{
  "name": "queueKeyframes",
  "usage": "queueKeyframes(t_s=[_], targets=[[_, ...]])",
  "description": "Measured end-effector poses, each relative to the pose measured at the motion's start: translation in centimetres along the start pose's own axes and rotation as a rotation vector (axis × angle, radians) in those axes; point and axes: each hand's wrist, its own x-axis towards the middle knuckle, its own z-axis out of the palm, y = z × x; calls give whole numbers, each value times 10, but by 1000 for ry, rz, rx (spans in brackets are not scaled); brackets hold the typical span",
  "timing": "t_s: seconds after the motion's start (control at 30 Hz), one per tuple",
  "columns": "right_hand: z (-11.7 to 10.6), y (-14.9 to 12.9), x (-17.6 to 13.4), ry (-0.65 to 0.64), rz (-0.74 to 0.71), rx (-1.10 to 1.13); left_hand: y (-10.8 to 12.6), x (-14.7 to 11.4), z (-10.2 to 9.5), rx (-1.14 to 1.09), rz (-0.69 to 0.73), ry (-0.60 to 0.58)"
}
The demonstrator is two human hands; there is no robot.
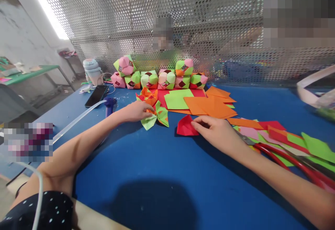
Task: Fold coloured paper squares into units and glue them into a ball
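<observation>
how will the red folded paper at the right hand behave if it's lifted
The red folded paper is probably very light, being small and apparently thin. Its folds may give it some stiffness, though the edge by the right hand could bend under a firm pinch. Its angular outline suggests it would slide rather than roll.

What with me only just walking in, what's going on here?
The person's right hand pinches a folded red paper; the left hand is at folded green papers, its grip unclear. Paper balls stand farther back, some stacked. Scissors lie on scraps at the right.
</observation>
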Motion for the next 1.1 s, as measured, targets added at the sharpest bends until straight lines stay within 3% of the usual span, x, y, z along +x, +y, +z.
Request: queueKeyframes(t_s=[0.13, 0.23, 0.4, 0.57, 0.8, 1.1], targets=[[0, 1, -1, 1, -35, -1, -2, 5, 16, -101, -42, 84], [0, 3, -1, 12, -75, 5, -3, 6, 17, -122, -53, 111], [0, 5, -1, 39, -97, 14, 1, -3, -8, -195, -24, 52], [-5, 5, 1, 18, -14, 15, 26, -13, -27, -573, -6, 104], [-7, -5, 0, 44, -5, 83, 59, -9, 5, -871, -19, 132], [-1, -15, -6, 50, -30, 150, 76, -8, 35, -1088, -249, 252]])
